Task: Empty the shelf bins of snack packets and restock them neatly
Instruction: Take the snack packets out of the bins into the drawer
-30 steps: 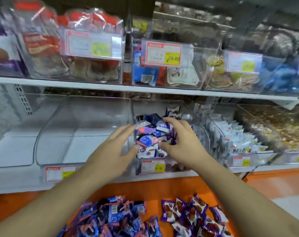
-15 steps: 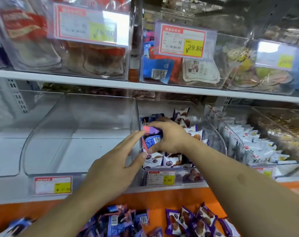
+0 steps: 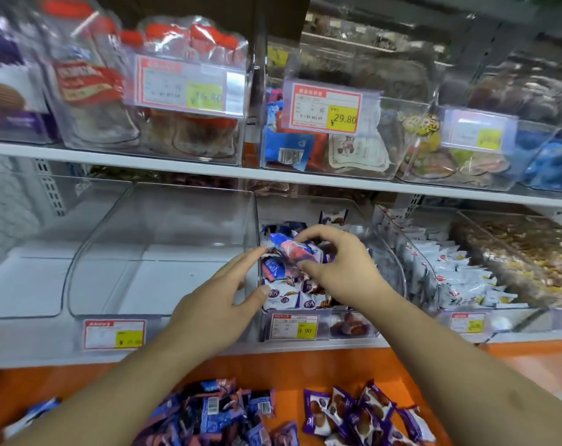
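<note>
A clear shelf bin (image 3: 385, 255) with a 9.90 price tag sits at the middle of the lower shelf, holding small blue, pink and white snack packets. My right hand (image 3: 337, 265) is inside it and pinches a blue and pink packet (image 3: 289, 251) lifted above the others. My left hand (image 3: 221, 304) reaches in from the left with straight fingers, its fingertips touching that packet's left end and its thumb at the bin's front corner. To the left stands an empty clear bin (image 3: 164, 252).
Loose blue packets (image 3: 215, 413) and purple packets (image 3: 353, 413) lie on the orange ledge below. A bin of white packets (image 3: 450, 275) stands to the right. The upper shelf (image 3: 176, 167) carries full bins with price tags close above my hands.
My right hand has raised a blue and pink packet out of the pile. My left hand moved right until its fingertips met the packet. The view has drawn closer to the shelf.
</note>
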The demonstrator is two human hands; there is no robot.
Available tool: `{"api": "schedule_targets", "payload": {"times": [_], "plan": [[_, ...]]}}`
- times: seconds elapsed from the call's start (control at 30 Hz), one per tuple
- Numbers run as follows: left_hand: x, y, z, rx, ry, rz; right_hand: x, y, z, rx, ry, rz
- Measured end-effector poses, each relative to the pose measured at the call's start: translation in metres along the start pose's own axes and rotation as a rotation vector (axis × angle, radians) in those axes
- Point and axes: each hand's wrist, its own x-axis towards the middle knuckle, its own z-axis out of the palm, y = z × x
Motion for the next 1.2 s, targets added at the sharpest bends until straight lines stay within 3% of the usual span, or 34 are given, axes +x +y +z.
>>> {"api": "schedule_targets", "payload": {"times": [0.13,0.3,0.47,0.7,0.9,0.97,1.07,1.2], "plan": [[-0.013,0.005,-0.016,-0.229,0.059,0.035,-0.04,-0.02,-0.015,0.314,-0.01,0.05],[-0.061,0.036,-0.053,-0.564,-0.037,-0.073,-0.082,-0.051,-0.009,0.616,-0.268,0.111],[-0.111,0.035,-0.088,-0.659,0.066,-0.238,-0.119,-0.084,0.018,0.514,-0.408,0.095],[-0.152,0.0,-0.15,-0.69,0.275,-0.315,-0.168,-0.116,0.088,0.415,-0.474,0.314],[-0.161,-0.026,-0.177,-0.579,0.341,-0.326,-0.169,-0.148,0.186,0.316,-0.619,0.217],[-0.158,-0.032,-0.18,-0.54,0.347,-0.348,-0.163,-0.154,0.195,0.279,-0.6,0.227],[-0.152,-0.037,-0.176,-0.485,0.324,-0.371,-0.15,-0.156,0.173,0.314,-0.407,0.218],[-0.143,-0.026,-0.149,-0.346,0.196,-0.353,-0.142,-0.144,0.122,0.043,-0.223,-0.113]]}}
